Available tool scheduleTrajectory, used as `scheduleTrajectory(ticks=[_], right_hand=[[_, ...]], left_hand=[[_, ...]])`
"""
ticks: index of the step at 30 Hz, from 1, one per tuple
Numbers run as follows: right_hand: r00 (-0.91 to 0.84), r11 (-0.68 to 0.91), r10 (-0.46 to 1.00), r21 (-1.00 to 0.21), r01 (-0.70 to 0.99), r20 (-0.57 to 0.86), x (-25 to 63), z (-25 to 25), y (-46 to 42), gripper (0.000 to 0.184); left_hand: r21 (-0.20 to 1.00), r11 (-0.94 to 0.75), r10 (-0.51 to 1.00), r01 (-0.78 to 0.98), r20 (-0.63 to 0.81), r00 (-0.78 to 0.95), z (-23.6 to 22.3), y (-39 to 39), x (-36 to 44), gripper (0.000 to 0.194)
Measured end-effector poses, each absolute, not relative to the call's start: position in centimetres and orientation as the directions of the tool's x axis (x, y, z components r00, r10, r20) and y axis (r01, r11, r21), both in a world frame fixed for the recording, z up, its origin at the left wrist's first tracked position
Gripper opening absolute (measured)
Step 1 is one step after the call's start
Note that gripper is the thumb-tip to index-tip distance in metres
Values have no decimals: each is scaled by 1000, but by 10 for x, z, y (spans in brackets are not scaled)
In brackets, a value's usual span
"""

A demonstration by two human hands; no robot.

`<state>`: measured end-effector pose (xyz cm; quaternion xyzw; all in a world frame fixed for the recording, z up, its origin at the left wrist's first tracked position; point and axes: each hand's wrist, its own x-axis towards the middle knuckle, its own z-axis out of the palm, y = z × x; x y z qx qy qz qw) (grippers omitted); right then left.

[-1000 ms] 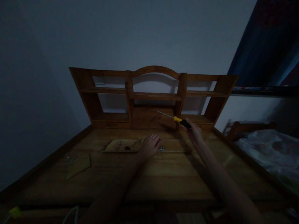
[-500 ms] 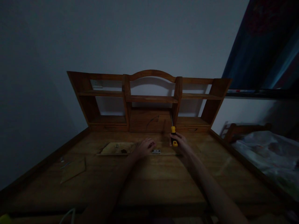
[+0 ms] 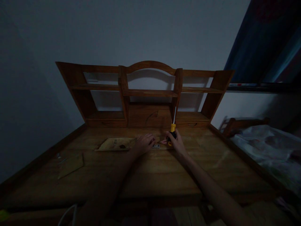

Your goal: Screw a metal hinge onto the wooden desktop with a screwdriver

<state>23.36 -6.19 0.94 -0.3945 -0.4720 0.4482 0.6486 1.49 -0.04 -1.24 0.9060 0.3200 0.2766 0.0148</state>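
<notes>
A screwdriver (image 3: 173, 128) with a yellow and black handle is gripped in my right hand (image 3: 178, 143), its metal shaft pointing up and away. My left hand (image 3: 144, 143) rests over a thin wooden board (image 3: 110, 143) lying on the desk, with its fingers bent together. Whatever those fingers may pinch is hidden in the dim light. Just beside their tips, a small silvery metal fitting (image 3: 155, 146) sits on the board, between my two hands. Dark stains mark the board's left part.
Behind the hands stands a wooden shelf unit (image 3: 150, 93) on the desk (image 3: 164, 175). A small flat wood piece (image 3: 71, 165) lies at the left with small bits near it. A pale cable (image 3: 68, 213) hangs at the front edge. Plastic-covered things (image 3: 263, 144) are at the right.
My right hand has moved a little left and inward with the screwdriver, closer to the metal fitting. My left hand now covers part of that fitting's left end. The whole view has shifted slightly.
</notes>
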Motion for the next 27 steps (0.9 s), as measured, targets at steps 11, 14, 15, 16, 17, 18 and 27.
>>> scheduleTrajectory(ticks=[11,14,15,16,17,18,27], right_hand=[[119,309,945,-951,-28,304,224,7,-74,43],[123,318,940,-948,22,319,224,8,-74,42],[127,320,938,-946,42,323,224,7,-74,42],[131,323,935,-944,65,329,225,7,-74,41],[136,326,932,-941,89,336,226,7,-74,41],[141,330,928,-937,114,344,226,7,-74,40],[152,342,908,-899,275,391,226,9,-77,41]], left_hand=[[65,-820,506,568,544,669,-7,-10,18,20],[98,-820,513,563,561,650,-10,-9,20,23],[113,-823,514,556,564,646,-11,-9,20,25],[127,-827,513,547,568,644,-11,-9,21,26],[140,-831,512,538,572,641,-11,-9,21,27],[153,-833,513,532,574,639,-11,-9,22,28],[199,-819,538,538,590,601,-3,-15,22,31]])
